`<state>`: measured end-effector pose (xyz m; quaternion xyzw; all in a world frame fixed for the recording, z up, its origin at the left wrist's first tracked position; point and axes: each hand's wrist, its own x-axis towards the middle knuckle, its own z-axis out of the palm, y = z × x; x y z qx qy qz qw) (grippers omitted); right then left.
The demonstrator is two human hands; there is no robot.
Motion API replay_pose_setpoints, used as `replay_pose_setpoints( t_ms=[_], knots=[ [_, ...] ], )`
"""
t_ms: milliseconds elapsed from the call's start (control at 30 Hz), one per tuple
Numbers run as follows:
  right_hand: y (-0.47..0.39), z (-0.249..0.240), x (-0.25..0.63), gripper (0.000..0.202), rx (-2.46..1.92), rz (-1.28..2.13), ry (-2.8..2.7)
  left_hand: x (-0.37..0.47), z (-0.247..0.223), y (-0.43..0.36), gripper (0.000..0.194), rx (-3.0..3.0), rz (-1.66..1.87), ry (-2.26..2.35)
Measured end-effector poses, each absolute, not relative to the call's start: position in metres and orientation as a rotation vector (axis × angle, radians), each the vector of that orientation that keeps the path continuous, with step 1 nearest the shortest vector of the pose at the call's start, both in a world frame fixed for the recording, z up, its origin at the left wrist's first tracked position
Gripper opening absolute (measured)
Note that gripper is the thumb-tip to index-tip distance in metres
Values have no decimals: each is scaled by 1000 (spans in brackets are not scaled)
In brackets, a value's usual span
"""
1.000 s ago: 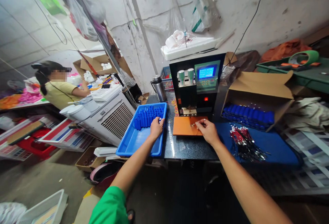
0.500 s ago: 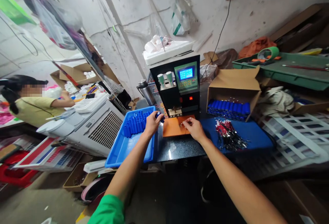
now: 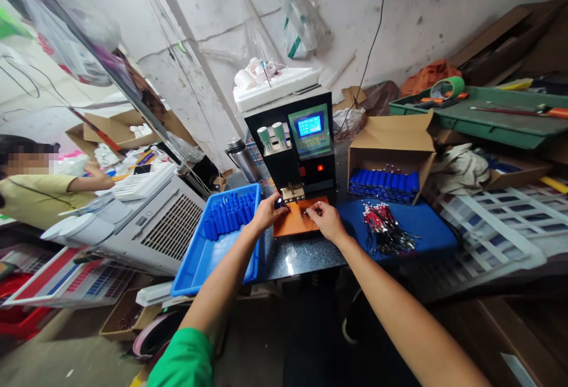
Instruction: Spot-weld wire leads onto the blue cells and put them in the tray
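Observation:
My left hand (image 3: 266, 212) is closed around a blue cylindrical battery cell (image 3: 278, 201), mostly hidden by the fingers, at the left edge of an orange board (image 3: 290, 224). Just above that board are the metal electrodes (image 3: 293, 193) of a black spot welder (image 3: 284, 168) with a lit blue display. Over the board's right part, my right hand (image 3: 327, 221) pinches something small and dark that I cannot make out. A blue tray (image 3: 213, 263) at the left holds several upright blue battery cells (image 3: 231, 215). Red and black wire leads (image 3: 386, 230) lie piled on a blue mat (image 3: 432, 230).
An open cardboard box (image 3: 390, 138) of blue cells stands behind the mat. A steel flask (image 3: 243, 159) is left of the welder. A green tray (image 3: 501, 115) with tape and tools sits at the right. A person in a yellow shirt (image 3: 39, 194) works at the far left.
My left hand has brought the battery cell from the blue tray's edge rightward to the board, near the electrodes. My right hand stays pinched over the board. The view has shifted slightly.

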<state>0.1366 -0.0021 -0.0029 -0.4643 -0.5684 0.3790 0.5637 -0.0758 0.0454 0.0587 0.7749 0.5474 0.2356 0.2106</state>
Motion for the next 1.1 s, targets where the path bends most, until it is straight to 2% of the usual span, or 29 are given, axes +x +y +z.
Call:
replay_pose_setpoints(
  t_ms=[400, 900, 1100],
  knots=[
    [0, -5, 135, 25, -1089, 877, -1320, -84, 61, 65, 30, 2166, 535, 1512],
    [-1, -4, 133, 26, -1085, 872, -1321, -83, 65, 59, 26, 2223, 566, 1574],
    [-3, -1, 132, 26, -1072, 897, -1307, -84, 66, 55, 33, 2208, 553, 1614]
  ],
)
